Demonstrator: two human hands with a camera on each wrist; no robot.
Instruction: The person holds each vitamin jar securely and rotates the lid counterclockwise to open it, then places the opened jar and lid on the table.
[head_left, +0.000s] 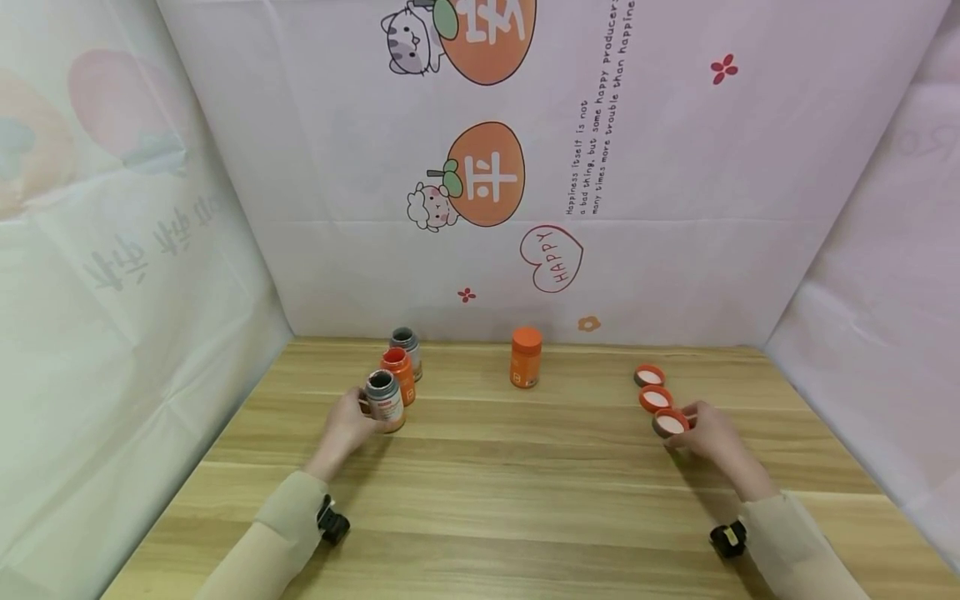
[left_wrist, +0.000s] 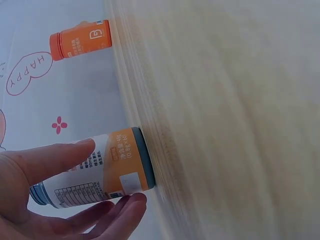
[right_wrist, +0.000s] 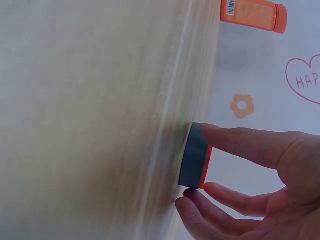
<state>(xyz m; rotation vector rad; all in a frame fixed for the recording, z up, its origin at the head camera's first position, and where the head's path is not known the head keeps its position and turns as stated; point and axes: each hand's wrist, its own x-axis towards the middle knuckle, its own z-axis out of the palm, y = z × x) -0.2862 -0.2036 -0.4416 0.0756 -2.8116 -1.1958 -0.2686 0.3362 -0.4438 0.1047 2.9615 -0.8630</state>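
My left hand (head_left: 351, 423) holds an uncapped pill bottle (head_left: 386, 403) with a grey neck and a white and orange label. In the left wrist view its thumb lies along the label of this bottle (left_wrist: 107, 170), fingers on the opposite side, and the base is right at the tabletop. Behind it stand an open orange bottle (head_left: 402, 383) and another open grey bottle (head_left: 411, 358). Over at the right, my right hand (head_left: 708, 433) pinches a grey and orange bottle cap (head_left: 670, 423) between thumb and fingers; the right wrist view shows the cap (right_wrist: 195, 157) edge-on, close to the table.
Two more upturned caps, a near one (head_left: 656, 399) and a far one (head_left: 648, 376), line up behind the pinched cap. A capped orange bottle (head_left: 526, 358) stands at the back middle of the wooden table (head_left: 517, 492). White printed sheeting (head_left: 660, 267) walls the back and sides.
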